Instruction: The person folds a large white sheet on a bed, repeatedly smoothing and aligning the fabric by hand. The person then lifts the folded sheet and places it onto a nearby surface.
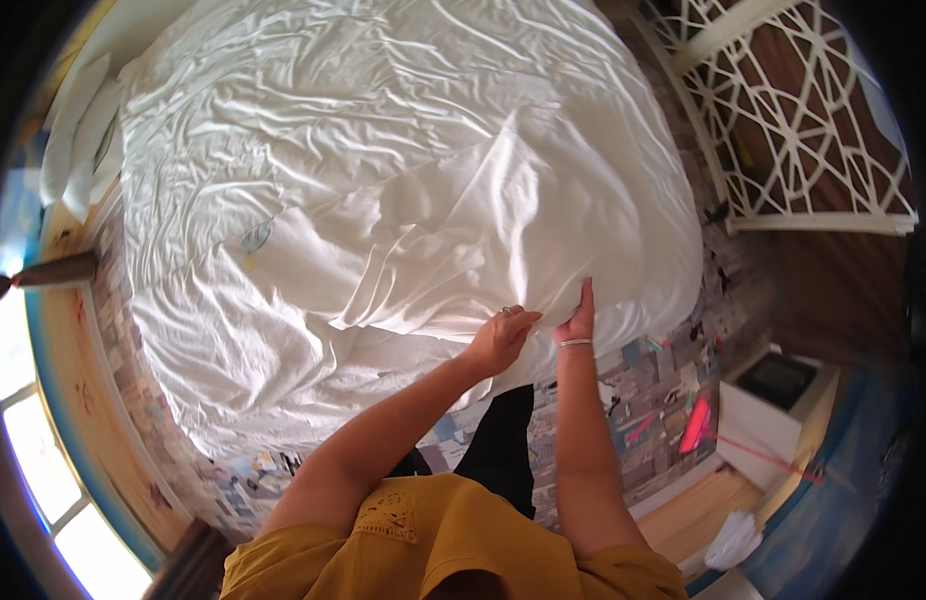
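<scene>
A large bed lies before me, covered by a wrinkled white sheet (298, 135). Over its near right part spreads a second white cloth (583, 195), with a small blue-grey mark near its left end. My left hand (502, 337), with a ring on a finger, pinches the near edge of this cloth. Just to its right, my right hand (579, 319), a bracelet at the wrist, is at the same cloth with the thumb side raised; its fingers are partly hidden under the fabric.
White pillows (76, 142) stand at the far left. A white lattice panel (797, 135) is at the upper right. On the right are a pink broom (695, 425) and a white box-like unit (759, 420). Windows (42, 450) line the left, and scraps lie on the patterned floor (658, 397).
</scene>
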Action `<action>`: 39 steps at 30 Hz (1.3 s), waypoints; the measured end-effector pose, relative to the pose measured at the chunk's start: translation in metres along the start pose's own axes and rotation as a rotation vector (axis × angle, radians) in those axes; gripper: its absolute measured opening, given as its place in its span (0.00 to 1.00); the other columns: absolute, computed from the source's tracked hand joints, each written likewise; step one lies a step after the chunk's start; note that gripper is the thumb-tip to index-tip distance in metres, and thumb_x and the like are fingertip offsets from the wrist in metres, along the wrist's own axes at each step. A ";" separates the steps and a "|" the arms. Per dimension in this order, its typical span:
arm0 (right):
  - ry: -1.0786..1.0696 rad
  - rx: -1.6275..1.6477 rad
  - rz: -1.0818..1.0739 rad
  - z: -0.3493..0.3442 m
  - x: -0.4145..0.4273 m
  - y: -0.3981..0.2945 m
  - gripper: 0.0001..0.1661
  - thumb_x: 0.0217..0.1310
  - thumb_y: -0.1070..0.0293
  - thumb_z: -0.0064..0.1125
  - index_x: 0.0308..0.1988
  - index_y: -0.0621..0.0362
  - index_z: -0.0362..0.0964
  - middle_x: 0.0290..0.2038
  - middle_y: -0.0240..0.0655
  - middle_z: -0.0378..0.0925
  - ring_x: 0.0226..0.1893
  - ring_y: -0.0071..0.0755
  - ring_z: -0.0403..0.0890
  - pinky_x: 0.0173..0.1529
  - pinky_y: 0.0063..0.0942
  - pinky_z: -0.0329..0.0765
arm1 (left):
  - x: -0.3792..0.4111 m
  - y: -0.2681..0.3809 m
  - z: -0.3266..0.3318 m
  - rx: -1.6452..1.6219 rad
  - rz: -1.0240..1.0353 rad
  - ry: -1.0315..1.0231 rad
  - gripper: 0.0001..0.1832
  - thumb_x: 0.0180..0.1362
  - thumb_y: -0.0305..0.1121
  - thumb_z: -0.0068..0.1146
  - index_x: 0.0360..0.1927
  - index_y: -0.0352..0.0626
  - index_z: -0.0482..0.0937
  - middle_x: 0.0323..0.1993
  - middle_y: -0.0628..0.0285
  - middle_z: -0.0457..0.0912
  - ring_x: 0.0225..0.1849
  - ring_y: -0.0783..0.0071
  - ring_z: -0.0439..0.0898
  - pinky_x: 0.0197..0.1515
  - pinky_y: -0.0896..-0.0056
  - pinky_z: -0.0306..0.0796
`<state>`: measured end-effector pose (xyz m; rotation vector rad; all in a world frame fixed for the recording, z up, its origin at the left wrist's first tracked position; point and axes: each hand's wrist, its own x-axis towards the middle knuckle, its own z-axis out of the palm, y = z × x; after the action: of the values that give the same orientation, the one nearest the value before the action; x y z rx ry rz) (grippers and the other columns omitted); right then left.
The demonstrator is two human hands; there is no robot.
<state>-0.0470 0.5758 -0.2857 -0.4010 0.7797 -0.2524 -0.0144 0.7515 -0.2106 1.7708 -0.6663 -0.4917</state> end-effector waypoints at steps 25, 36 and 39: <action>0.062 -0.694 -0.472 0.066 0.074 -0.156 0.29 0.60 0.58 0.54 0.52 0.71 0.65 0.51 0.41 0.71 0.50 0.35 0.72 0.54 0.35 0.70 | -0.159 -0.132 -0.109 -1.030 -0.268 1.720 0.10 0.60 0.30 0.47 0.41 0.36 0.71 0.38 0.55 0.78 0.40 0.65 0.77 0.46 0.65 0.73; 0.516 -1.631 -0.503 -0.043 0.059 -0.076 0.32 0.48 0.72 0.62 0.54 0.64 0.61 0.53 0.44 0.67 0.53 0.47 0.69 0.56 0.42 0.66 | -0.220 -0.102 -0.028 -0.613 -0.841 1.630 0.13 0.59 0.37 0.52 0.40 0.38 0.71 0.29 0.62 0.76 0.32 0.75 0.75 0.36 0.75 0.71; -0.466 -1.956 -0.912 -0.013 0.007 -0.031 0.33 0.47 0.71 0.62 0.54 0.61 0.61 0.51 0.43 0.66 0.56 0.44 0.64 0.60 0.39 0.62 | -0.203 -0.097 -0.039 -0.975 -0.757 1.712 0.13 0.57 0.35 0.55 0.40 0.37 0.71 0.38 0.61 0.76 0.35 0.75 0.75 0.34 0.75 0.70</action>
<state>-0.0542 0.5420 -0.2846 -2.5760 0.0672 -0.1388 -0.1242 0.9338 -0.2924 0.8446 1.2715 0.3083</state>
